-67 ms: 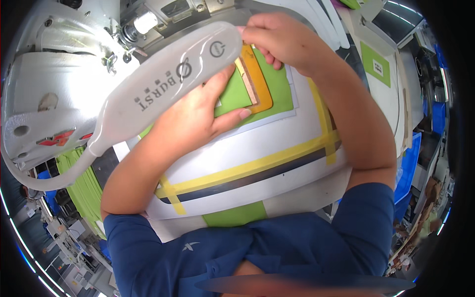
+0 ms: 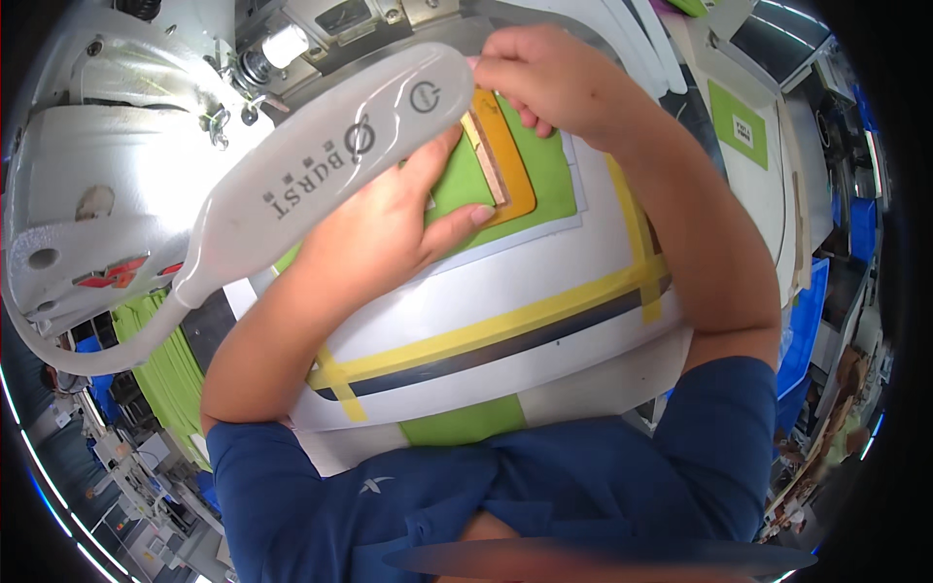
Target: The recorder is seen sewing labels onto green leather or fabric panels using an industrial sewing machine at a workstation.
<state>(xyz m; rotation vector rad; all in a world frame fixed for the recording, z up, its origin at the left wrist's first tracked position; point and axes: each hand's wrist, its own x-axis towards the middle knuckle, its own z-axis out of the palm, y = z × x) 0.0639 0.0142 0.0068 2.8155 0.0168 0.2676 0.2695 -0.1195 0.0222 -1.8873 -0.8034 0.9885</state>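
Note:
My left hand [image 2: 374, 228] lies flat with thumb and index finger spread, pressing on a small green piece [image 2: 459, 187]; the lamp hides its other fingertips. That piece sits on an orange-yellow plate [image 2: 520, 185] with rounded corners, and a brownish strip [image 2: 488, 160] runs along its right edge. Under the plate is a larger green sheet [image 2: 556, 185] on white sheets. At the plate's far end my right hand [image 2: 549, 78] is closed, thumb and index finger pinched by the lamp's tip. Whatever the pinch holds is hidden or too small to make out.
A white lamp head [image 2: 321, 155] on a bent neck hangs over my left hand. White machinery [image 2: 78, 146] with a bright light stands at the left. Yellow tape [image 2: 486, 325] crosses the white work surface. Green folded material [image 2: 160, 364] is at left, a blue bin [image 2: 805, 330] at right.
My left thumb has shifted very slightly. Otherwise both hands, the plate and the green pieces look the same.

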